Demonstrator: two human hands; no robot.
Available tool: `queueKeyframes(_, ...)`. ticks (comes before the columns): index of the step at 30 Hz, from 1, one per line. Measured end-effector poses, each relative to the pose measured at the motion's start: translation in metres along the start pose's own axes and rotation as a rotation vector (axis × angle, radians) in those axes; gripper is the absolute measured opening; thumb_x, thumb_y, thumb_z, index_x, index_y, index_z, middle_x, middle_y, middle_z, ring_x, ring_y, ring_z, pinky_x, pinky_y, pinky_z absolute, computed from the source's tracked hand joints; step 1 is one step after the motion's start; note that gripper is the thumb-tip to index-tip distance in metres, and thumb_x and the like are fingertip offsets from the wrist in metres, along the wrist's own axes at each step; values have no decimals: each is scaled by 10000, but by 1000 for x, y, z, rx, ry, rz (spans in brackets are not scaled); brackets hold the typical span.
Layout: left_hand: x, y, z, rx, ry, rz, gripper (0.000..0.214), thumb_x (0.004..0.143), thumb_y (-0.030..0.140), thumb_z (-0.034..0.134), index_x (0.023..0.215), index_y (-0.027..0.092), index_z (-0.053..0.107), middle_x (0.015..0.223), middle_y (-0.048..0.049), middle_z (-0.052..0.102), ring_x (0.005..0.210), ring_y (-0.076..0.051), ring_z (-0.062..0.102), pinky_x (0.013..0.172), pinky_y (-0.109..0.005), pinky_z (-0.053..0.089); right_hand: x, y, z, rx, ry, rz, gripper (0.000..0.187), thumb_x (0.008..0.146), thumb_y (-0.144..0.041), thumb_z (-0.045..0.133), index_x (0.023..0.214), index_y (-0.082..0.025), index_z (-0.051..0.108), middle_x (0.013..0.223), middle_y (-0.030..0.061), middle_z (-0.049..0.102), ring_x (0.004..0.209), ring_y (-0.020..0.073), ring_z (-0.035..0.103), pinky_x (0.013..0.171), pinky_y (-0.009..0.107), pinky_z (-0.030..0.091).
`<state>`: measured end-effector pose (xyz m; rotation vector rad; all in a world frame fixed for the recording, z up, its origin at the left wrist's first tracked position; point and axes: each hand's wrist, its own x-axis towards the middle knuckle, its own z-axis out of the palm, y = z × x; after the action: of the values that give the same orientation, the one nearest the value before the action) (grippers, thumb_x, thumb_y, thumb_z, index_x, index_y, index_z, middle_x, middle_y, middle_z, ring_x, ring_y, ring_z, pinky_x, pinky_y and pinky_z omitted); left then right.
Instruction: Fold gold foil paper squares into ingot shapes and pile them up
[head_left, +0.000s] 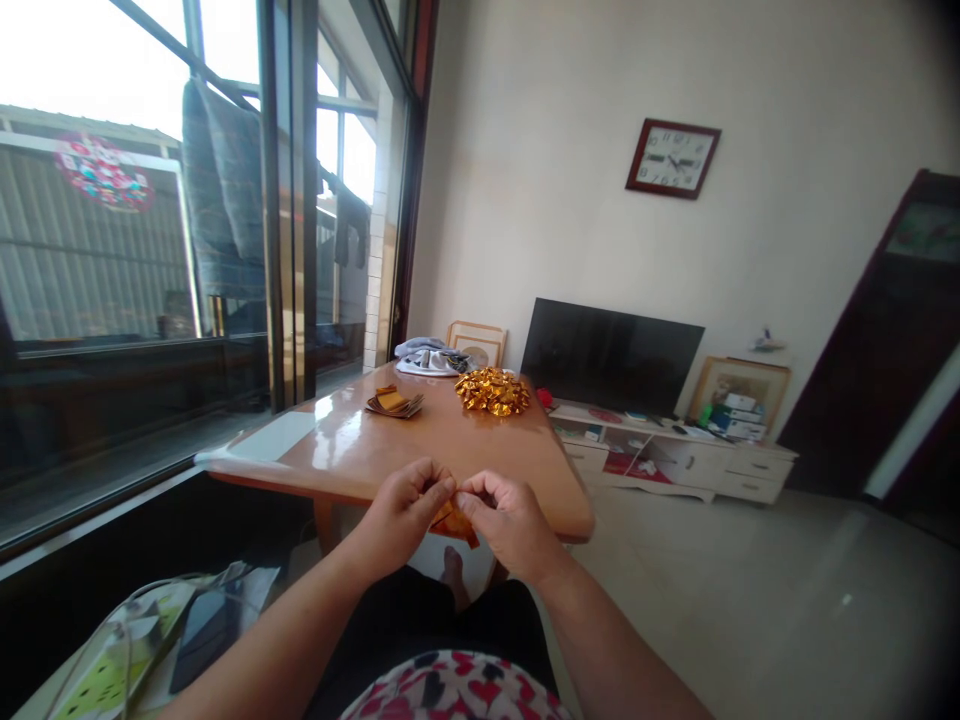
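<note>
My left hand (411, 508) and my right hand (504, 515) meet just in front of the table's near edge, thumbs and fingers pinched close together. Between them is a piece of gold foil paper (454, 522); its orange-gold lower part hangs below my fingertips, and its upper edge is hidden by them. On the table beyond lies a heap of crumpled or folded gold foil pieces (493, 391). To its left rests a small stack of flat gold and brown paper sheets (394, 401).
The brown table (442, 445) has folded clothes (431, 357) at its far end. A television (611, 352) stands behind on a white cabinet (690, 465). Windows (135, 220) line the left side. At lower left lie a dark phone or tablet (208, 635) and cables (124, 640).
</note>
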<state>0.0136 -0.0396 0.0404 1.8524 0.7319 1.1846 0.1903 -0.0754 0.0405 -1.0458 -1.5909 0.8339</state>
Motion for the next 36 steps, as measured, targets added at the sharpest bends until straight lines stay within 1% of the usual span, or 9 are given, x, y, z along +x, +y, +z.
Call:
queueKeyframes(5, 3, -4, -3, -159, 37, -30, 320, 946, 448, 559, 785, 173, 534, 694, 17, 536, 636, -120, 487, 598, -246, 395, 0, 2, -9, 17, 28, -27, 269, 897, -423, 623, 885, -159, 677, 684, -12, 610, 626, 125, 560, 575, 220, 456)
queueKeyframes(9, 4, -4, -2, -177, 89, -15, 299, 934, 430, 590, 791, 171, 553, 720, 14, 551, 675, -123, 494, 629, -243, 392, -1, 5, -6, -58, -23, -60, 280, 907, -430, 624, 986, -175, 707, 806, 20, 695, 720, 156, 621, 635, 239, 474)
queueKeyframes(11, 4, -6, 0, -195, 83, -23, 292, 923, 427, 605, 794, 167, 577, 723, 9, 563, 684, -128, 499, 641, -245, 397, 0, 10, -3, -159, 1, -103, 234, 916, -394, 613, 946, -188, 719, 809, 15, 704, 726, 156, 619, 653, 241, 463)
queueKeyframes(15, 5, -6, 1, -215, 16, -76, 303, 920, 444, 593, 809, 164, 624, 763, -14, 624, 719, -151, 541, 688, -266, 419, 1, 14, -3, -413, 112, -204, 198, 940, -297, 567, 827, -204, 700, 741, 0, 671, 714, 152, 601, 666, 243, 425)
queueKeyframes(17, 5, -6, -2, -157, 24, -84, 303, 928, 448, 575, 826, 170, 642, 804, -19, 647, 772, -167, 559, 731, -276, 419, 0, 13, -6, -563, 149, -286, 162, 937, -248, 569, 846, -214, 699, 790, 12, 683, 788, 167, 610, 716, 256, 418)
queueKeyframes(20, 5, -4, -7, -6, 80, -88, 312, 940, 446, 541, 835, 182, 668, 833, -16, 657, 848, -186, 565, 790, -284, 407, 0, 9, -9, -783, 171, -388, 144, 936, -209, 570, 878, -225, 701, 827, 29, 690, 849, 188, 602, 774, 284, 401)
queueKeyframes(24, 6, -1, -9, 125, 81, -87, 349, 945, 441, 490, 838, 182, 698, 839, -28, 668, 864, -207, 581, 804, -300, 418, 0, 9, -7, -964, 191, -440, 142, 950, -225, 569, 901, -233, 702, 830, 40, 686, 865, 204, 590, 787, 314, 374)
queueKeyframes(29, 5, 4, -6, 183, 63, -78, 293, 895, 403, 542, 808, 175, 703, 780, -21, 669, 790, -202, 592, 727, -290, 426, -1, 12, -5, -1025, 216, -446, 154, 972, -254, 556, 938, -239, 706, 847, 50, 682, 882, 221, 578, 803, 343, 353)
queueKeyframes(36, 5, 1, -1, 100, 109, -115, 167, 794, 339, 662, 787, 176, 697, 719, 0, 650, 698, -172, 575, 658, -264, 418, -2, 10, -4, -1012, 238, -450, 170, 974, -268, 562, 1007, -256, 728, 884, 65, 686, 911, 234, 570, 829, 366, 357)
